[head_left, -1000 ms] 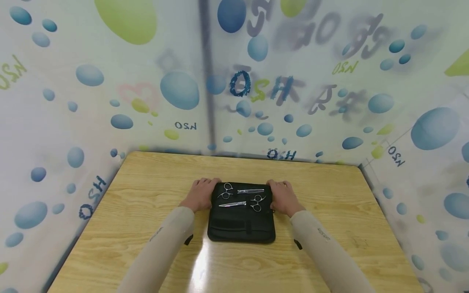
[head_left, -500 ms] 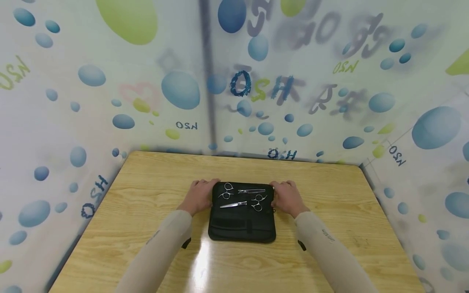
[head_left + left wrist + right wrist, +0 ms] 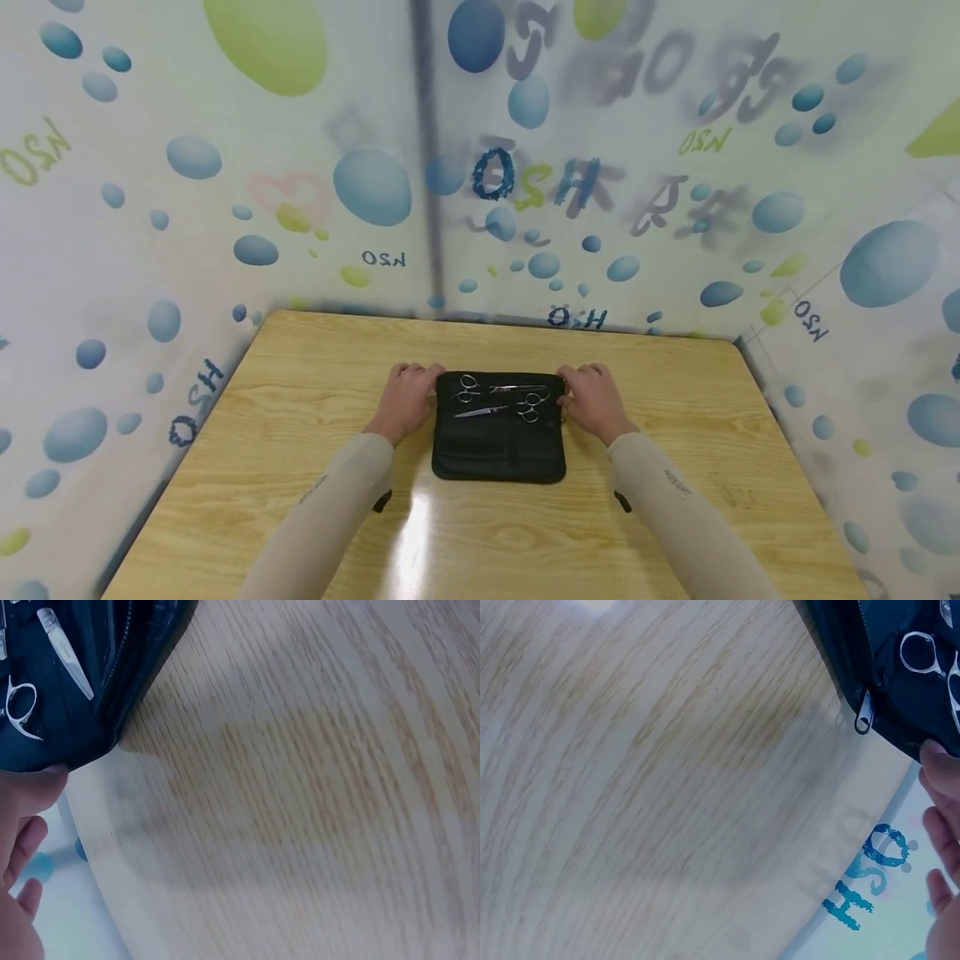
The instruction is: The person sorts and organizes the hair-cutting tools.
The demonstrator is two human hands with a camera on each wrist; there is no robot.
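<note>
A black zippered scissor case (image 3: 472,468) lies open in the middle of the table in the head view. Two pairs of silver scissors sit in its far half: thinning-style shears (image 3: 517,387) above, and scissors with a plain pointed blade (image 3: 480,412) below, handles facing opposite ways. At the far left corner my left hand (image 3: 407,398) pinches the case, thumb (image 3: 41,787) on top of the edge. My right hand (image 3: 594,400) pinches the far right corner likewise, its thumb (image 3: 939,766) over the rim. A zipper pull (image 3: 864,716) hangs near that corner.
The wooden table (image 3: 300,400) extends around the case on all sides. Behind and beside it stand white walls (image 3: 630,225) printed with blue and green bubbles. The near half of the case carries a flat pocket (image 3: 472,446).
The case's near edge has slid a little away from the person, and its face looks shorter. My right hand has moved slightly right, now gripping the corner by its edge.
</note>
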